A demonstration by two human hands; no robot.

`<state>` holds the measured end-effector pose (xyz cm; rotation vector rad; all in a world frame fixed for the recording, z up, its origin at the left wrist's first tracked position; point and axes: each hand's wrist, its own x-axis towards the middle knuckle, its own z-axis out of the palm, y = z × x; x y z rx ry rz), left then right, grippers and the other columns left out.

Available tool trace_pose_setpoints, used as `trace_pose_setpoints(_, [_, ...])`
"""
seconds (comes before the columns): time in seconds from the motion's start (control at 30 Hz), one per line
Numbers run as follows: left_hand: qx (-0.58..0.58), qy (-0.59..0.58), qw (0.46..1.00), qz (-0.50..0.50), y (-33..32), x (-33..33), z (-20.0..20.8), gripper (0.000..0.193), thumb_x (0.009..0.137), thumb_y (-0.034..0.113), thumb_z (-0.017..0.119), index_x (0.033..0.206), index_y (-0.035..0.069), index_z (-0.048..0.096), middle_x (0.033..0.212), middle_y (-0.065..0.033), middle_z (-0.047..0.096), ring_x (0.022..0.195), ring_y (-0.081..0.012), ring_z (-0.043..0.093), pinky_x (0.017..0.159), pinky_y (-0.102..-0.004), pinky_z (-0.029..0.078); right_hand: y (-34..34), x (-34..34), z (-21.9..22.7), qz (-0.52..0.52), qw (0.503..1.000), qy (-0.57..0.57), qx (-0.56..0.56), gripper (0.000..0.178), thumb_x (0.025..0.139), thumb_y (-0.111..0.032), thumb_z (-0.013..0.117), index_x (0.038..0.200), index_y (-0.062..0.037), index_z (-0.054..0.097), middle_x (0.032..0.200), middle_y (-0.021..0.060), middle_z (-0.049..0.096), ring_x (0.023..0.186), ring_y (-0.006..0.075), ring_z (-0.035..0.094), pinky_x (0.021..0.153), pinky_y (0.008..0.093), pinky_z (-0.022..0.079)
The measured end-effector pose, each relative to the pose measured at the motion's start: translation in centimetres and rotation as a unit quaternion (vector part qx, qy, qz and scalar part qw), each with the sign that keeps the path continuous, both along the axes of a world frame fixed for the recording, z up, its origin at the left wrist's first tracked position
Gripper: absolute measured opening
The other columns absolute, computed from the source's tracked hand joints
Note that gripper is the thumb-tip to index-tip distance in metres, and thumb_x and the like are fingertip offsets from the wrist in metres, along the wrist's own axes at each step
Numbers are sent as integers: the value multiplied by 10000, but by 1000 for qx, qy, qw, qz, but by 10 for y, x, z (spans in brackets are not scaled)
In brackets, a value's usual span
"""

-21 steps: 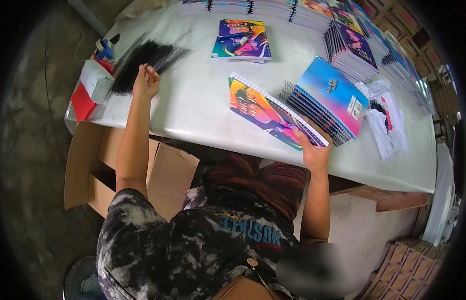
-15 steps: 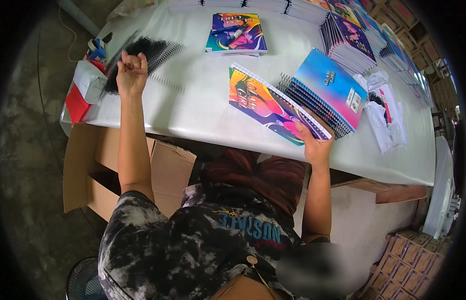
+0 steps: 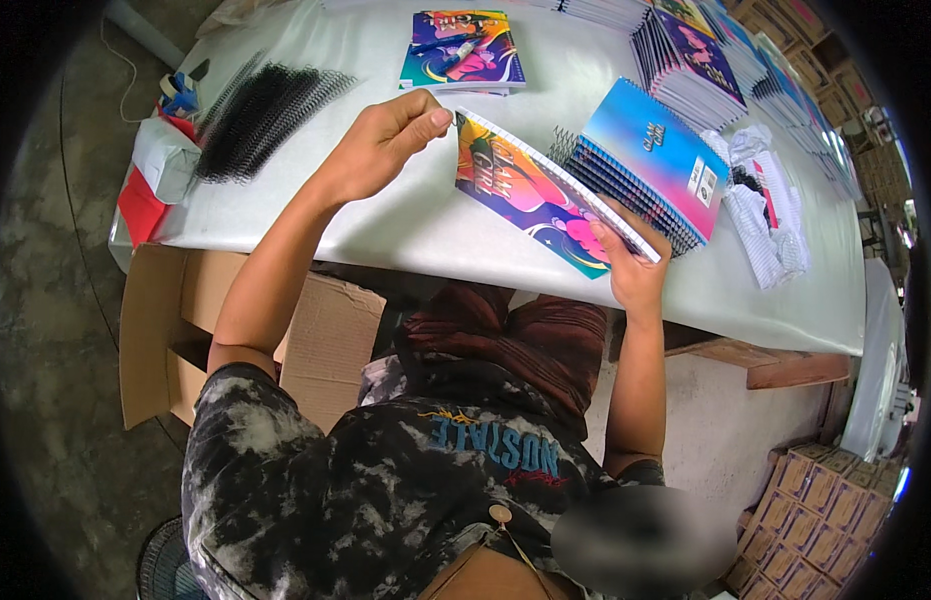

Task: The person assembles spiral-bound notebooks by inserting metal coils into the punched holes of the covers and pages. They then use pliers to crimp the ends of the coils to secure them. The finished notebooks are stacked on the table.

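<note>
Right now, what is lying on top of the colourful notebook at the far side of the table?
A blue pen and a marker lie across the notebook. It sits on others like it; how many cannot be seen.

A small notebook-binding workshop, with the work done by hand at a long table.

A white table carries stacks of colourful notebooks in rows along its far side, another stack with spiral wire showing at its edge, and a loose heap of black binding coils at its left end. An open cardboard box stands on the bare concrete floor under the table, and many more small cartons are stacked at the lower right. A bundle of white packing cloth or paper lies on the table beside the stacks. Bulk stock, binding supplies and rough flooring point to small-scale production rather than a shop or office.
</note>
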<state>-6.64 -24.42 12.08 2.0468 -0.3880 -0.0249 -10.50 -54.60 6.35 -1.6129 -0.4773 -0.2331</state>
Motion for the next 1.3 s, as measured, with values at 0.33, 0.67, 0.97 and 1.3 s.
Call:
trace_pose_setpoints(0.33, [-51, 39, 996, -55, 4, 12, 14, 198, 906, 217, 572, 825, 42, 530, 770, 10, 498, 712, -70, 442, 634, -215, 396, -8, 3, 8, 61, 998, -24, 0, 275, 795, 51, 631, 1070, 50, 624, 1025, 126, 664, 898, 128, 613, 822, 244, 468])
trace_pose_setpoints(0.67, [343, -51, 929, -128, -7, 3, 64, 428, 825, 187, 638, 1206, 43, 507, 1182, -100, 534, 1009, -201, 514, 855, -362, 429, -8, -3, -6, 17, 999, 7, 39, 246, 819, -2, 640, 1062, 33, 635, 916, 86, 676, 797, 87, 600, 736, 214, 475])
trace_pose_setpoints(0.97, [467, -258, 836, -130, -25, -8, 73, 238, 779, 129, 649, 984, 33, 576, 946, -114, 608, 888, -292, 575, 756, -380, 460, 5, -13, 5, 28, 998, -58, -5, 244, 809, 34, 610, 1049, 18, 651, 1011, 121, 674, 841, 127, 639, 753, 242, 498])
trace_pose_setpoints(1.3, [380, -390, 836, -69, -30, -11, 65, 253, 711, 163, 707, 910, 50, 597, 872, -76, 611, 881, -254, 585, 772, -379, 454, 9, -18, 1, 31, 999, -26, 20, 278, 790, 33, 627, 1066, 4, 646, 974, 113, 684, 777, 131, 638, 698, 237, 490])
